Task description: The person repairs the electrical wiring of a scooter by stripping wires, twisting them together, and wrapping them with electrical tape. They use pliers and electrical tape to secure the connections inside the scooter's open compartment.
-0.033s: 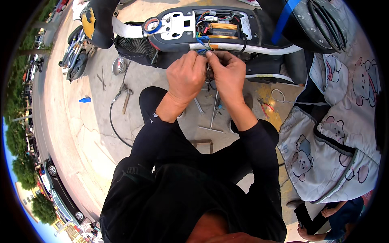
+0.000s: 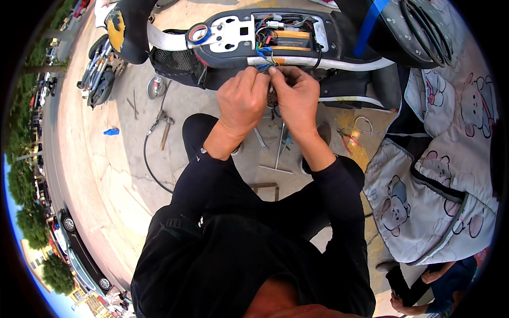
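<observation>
On the ground (image 2: 127,159), a metal bowl (image 2: 154,95) holds small items (image 2: 157,82) too blurred to name; the left hand (image 2: 244,98), fingers curled together, and right hand (image 2: 297,95), thumb against forefinger, pinch wires (image 2: 263,67) at the near edge of the scooter (image 2: 350,53), beside an open compartment (image 2: 321,37) containing a gold-coloured box (image 2: 294,40).

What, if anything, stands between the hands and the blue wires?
Nothing visible does: the left hand and the right hand pinch at the lower part of the blue wires. Which strand they grip is hidden.
</observation>
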`<state>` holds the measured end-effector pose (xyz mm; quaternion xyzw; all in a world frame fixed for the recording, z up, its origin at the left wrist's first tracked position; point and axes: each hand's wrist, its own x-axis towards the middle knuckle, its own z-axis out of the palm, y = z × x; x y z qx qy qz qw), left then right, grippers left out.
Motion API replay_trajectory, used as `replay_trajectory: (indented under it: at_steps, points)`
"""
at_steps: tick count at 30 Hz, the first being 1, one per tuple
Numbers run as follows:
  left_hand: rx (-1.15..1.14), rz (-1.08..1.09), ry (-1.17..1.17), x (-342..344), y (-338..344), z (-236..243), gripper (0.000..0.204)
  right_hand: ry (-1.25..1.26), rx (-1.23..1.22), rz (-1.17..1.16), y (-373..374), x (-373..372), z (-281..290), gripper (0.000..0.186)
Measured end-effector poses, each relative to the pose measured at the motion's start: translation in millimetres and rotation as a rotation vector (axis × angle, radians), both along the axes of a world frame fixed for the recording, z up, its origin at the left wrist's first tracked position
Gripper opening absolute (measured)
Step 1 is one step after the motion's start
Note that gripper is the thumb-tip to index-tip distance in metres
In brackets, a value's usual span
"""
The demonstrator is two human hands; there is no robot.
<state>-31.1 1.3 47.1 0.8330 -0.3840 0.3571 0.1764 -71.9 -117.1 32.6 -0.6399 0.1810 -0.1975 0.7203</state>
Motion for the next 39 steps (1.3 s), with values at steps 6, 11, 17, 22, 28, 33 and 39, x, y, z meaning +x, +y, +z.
replay_trajectory:
  at_steps: [6,11,17,22,28,33,39]
  points:
    - [0.054,-0.03,-0.072,-1.6,6.3,-0.6,0.012,-0.055,-0.625,-0.1,3.1,-7.2,3.2,0.028]
    - [0.078,-0.012,-0.136,-3.7,8.2,-1.0,0.009,0.108,-0.15,0.138,-15.4,-10.4,14.3,0.028]
    - [0.008,-0.066,-0.082,-6.4,5.4,4.2,0.015,0.091,0.056,0.141,-8.2,-0.7,-7.8,0.029]
    - [-0.214,0.01,0.308,-11.9,0.9,-14.5,0.011,0.186,0.098,0.232,-17.6,-6.4,19.6,0.026]
    - [-0.728,0.138,1.116,-35.1,-5.9,-37.5,0.033,-0.059,-0.993,0.718,44.8,-93.0,164.1,0.038]
    - [-0.324,-0.072,1.064,-124.5,51.4,-90.2,0.035,-0.295,-1.063,1.71,131.0,-128.9,236.4,0.042]
    - [-0.226,-0.118,1.455,-179.9,118.1,-174.7,0.032,-0.299,-1.252,1.715,150.6,-151.5,230.1,0.042]
